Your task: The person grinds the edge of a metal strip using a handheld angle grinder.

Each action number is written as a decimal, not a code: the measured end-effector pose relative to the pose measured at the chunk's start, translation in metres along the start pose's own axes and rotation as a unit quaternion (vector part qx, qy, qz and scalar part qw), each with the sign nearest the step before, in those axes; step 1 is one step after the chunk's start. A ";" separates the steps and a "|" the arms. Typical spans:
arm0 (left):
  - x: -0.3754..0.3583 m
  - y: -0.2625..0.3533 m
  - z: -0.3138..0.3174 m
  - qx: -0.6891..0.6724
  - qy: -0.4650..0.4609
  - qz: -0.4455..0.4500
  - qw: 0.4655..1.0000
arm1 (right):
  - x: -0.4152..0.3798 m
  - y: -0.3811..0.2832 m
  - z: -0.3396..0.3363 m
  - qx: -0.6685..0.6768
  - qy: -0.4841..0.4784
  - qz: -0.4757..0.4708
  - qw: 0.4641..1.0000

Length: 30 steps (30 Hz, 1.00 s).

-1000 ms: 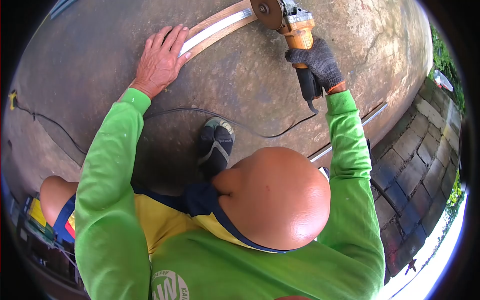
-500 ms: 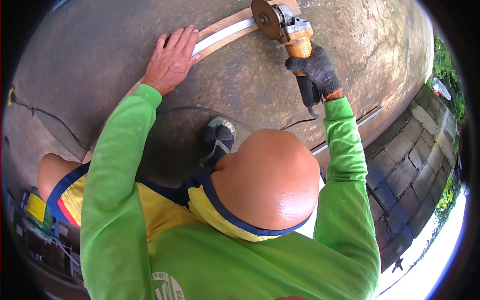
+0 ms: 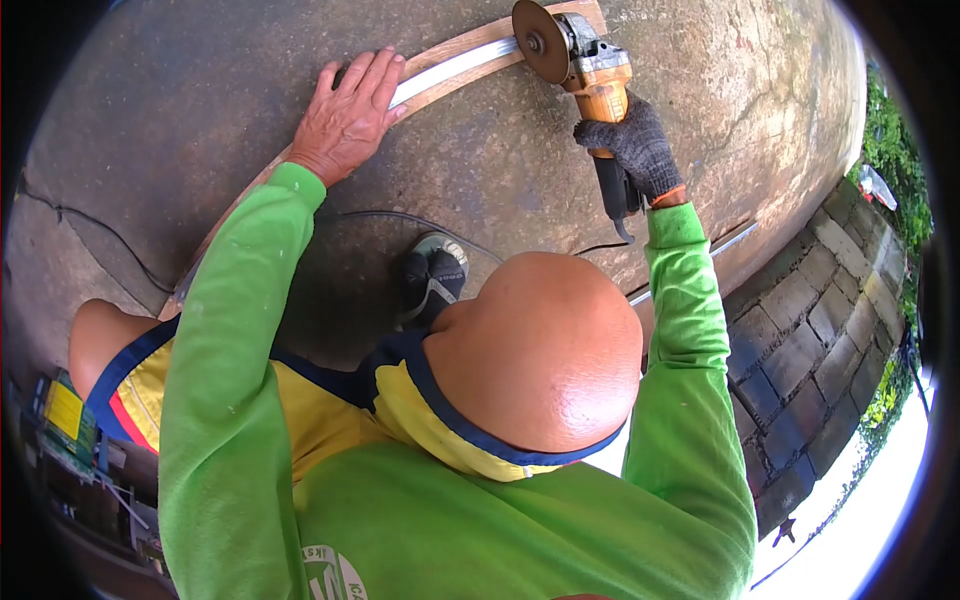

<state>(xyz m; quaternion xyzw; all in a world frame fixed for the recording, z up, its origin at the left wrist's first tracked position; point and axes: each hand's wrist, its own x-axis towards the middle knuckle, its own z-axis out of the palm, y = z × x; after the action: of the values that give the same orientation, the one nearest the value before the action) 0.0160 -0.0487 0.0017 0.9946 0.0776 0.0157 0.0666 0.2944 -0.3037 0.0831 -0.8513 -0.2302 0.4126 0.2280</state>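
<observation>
My right hand [image 3: 640, 150], in a dark knit glove with an orange cuff, is wrapped round the yellow body of an angle grinder [image 3: 603, 98]. The grinder's brown cutting disc [image 3: 541, 42] stands on edge at the far end of a shiny metal strip [image 3: 455, 73]. That strip lies along a long wooden board [image 3: 425, 101] on the concrete. My bare left hand [image 3: 348, 115] grips strip and board from above, its fingers reaching over the far edge and its thumb on the near side. The strip under my palm is hidden.
A black cord [image 3: 420, 222] runs over the concrete floor [image 3: 240, 90] near my sandalled foot [image 3: 435, 275]. At the right, another metal length [image 3: 735, 237] lies beyond my sleeve, beside a wall of grey blocks [image 3: 815, 320]. A yellow-and-green box [image 3: 65, 410] sits at the lower left.
The grinder and my right hand appear slightly further right and lower, with the disc still at the strip. My left hand keeps its place on the strip.
</observation>
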 end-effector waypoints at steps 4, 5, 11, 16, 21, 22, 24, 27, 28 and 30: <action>-0.001 -0.001 0.001 0.005 0.008 0.004 1.000 | 0.000 -0.005 -0.001 -0.027 -0.004 0.003 1.000; -0.001 -0.001 0.002 0.005 0.009 0.005 1.000 | 0.000 -0.006 -0.001 -0.041 -0.004 0.002 0.999; -0.002 0.000 0.002 0.002 -0.002 -0.004 1.000 | 0.004 0.004 0.000 -0.032 0.009 0.008 0.999; -0.002 0.000 0.006 0.000 0.004 -0.010 1.000 | 0.004 -0.006 -0.004 -0.037 0.004 0.011 0.999; -0.004 0.000 0.009 0.005 0.013 -0.011 1.000 | 0.006 0.001 -0.004 -0.065 0.002 0.014 0.998; -0.004 0.000 0.009 0.007 0.013 -0.012 1.000 | 0.003 0.000 -0.003 -0.063 0.003 0.014 0.998; -0.004 -0.001 0.009 0.006 0.014 -0.011 1.000 | 0.002 0.000 -0.003 -0.064 0.008 0.012 0.998; -0.004 -0.001 0.010 0.002 0.014 -0.010 1.000 | 0.003 0.004 -0.002 -0.070 0.012 0.011 0.997; -0.004 -0.001 0.010 0.004 0.013 -0.010 1.000 | 0.002 0.003 -0.002 -0.073 0.010 0.014 0.997; -0.005 0.000 0.010 0.003 0.008 -0.011 1.000 | 0.000 0.001 -0.003 -0.071 0.007 0.016 0.997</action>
<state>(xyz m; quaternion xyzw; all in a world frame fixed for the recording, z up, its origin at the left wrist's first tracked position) 0.0120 -0.0507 -0.0080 0.9938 0.0894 0.0230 0.0627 0.2966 -0.3050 0.0840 -0.8720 -0.2432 0.3927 0.1621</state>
